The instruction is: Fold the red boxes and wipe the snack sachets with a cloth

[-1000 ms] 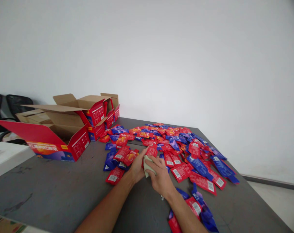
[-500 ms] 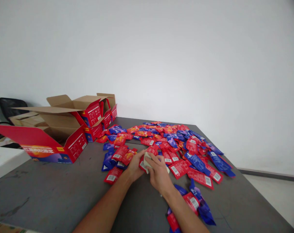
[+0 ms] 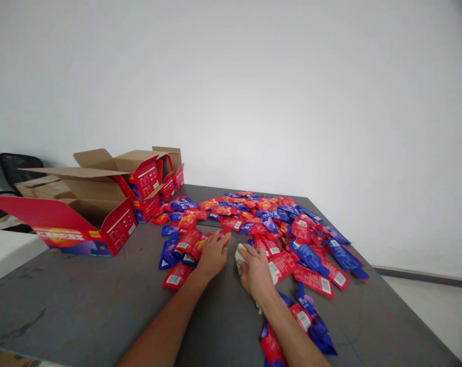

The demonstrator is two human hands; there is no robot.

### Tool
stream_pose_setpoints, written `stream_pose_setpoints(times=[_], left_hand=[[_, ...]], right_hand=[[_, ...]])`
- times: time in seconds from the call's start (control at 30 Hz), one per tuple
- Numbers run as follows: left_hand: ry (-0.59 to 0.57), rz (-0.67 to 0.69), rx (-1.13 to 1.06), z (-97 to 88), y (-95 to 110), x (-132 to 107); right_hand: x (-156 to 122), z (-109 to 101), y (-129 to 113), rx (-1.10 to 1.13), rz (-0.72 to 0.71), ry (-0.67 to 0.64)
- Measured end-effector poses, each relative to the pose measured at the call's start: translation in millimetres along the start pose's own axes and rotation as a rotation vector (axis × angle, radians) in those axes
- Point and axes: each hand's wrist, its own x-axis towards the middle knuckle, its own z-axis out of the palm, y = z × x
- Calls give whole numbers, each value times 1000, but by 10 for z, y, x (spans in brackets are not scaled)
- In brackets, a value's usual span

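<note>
My left hand [image 3: 213,259] is over the near left part of the packet pile. Its fingers rest on a red packet [image 3: 224,233], partly hidden by the hand. In my right hand [image 3: 254,269] a crumpled pale cloth [image 3: 240,254] is bunched under the fingers, low over the table, with part of it showing at the wrist side. Red packets [image 3: 282,265] with white barcode labels lie just right of that hand. Beneath my right forearm are several more red and blue packets [image 3: 302,318].
Red printed cartons with raised flaps stand on the left, the nearest carton [image 3: 119,229] gaping upward. Many red and blue packets [image 3: 253,206] spread across the dark table [image 3: 101,300]. A white box [image 3: 9,252] is at the left edge, with a black chair [image 3: 19,165] behind.
My hands have moved apart. The left took the red packet from beside the cloth to the left-hand packets; the right shifted slightly right and down with the cloth.
</note>
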Motion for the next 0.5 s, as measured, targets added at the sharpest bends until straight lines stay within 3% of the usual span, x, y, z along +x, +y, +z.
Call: stream_pose_setpoints(times=[0.1, 0.2, 0.37, 0.5], left_hand=[[-40, -39, 323, -36, -61, -45], [-24, -83, 459, -90, -76, -71], [63, -179, 561, -117, -84, -74], [43, -48, 430, 27, -50, -68]], right_hand=[[27, 9, 171, -105, 58, 34], [48, 12, 292, -172, 85, 10], [34, 54, 375, -237, 93, 33], [7, 81, 443, -248, 131, 95]])
